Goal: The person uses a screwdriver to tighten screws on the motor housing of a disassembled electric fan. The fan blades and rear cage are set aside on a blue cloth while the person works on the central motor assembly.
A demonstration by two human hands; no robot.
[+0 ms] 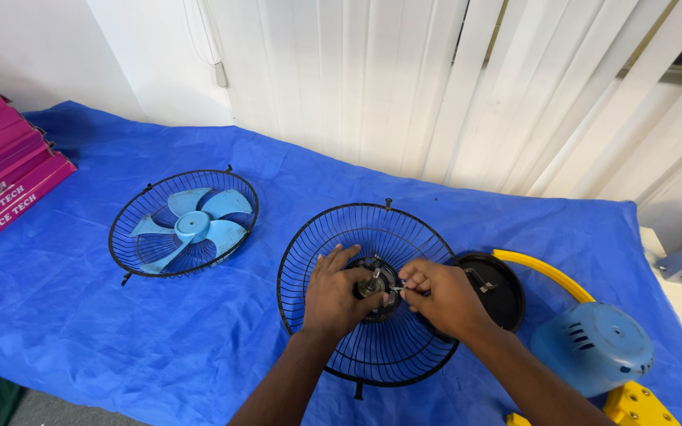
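A black wire fan guard (341, 237) lies flat on the blue cloth (65, 315) in front of me. My left hand (331, 293) rests on the guard, fingers spread beside the round motor hub (372, 284) at its centre. My right hand (444, 296) pinches a small metal tool or part at the hub's right side; its exact kind is too small to tell. A second black guard (132, 209) to the left holds a light blue fan blade (192, 225) inside it.
A black round base plate (499, 288) sits right of the guard, with a yellow curved stand (546, 272) and a light blue motor housing (593, 347) beyond. Pink boxes (1, 189) are stacked at the far left. White vertical blinds (436, 87) hang behind the table.
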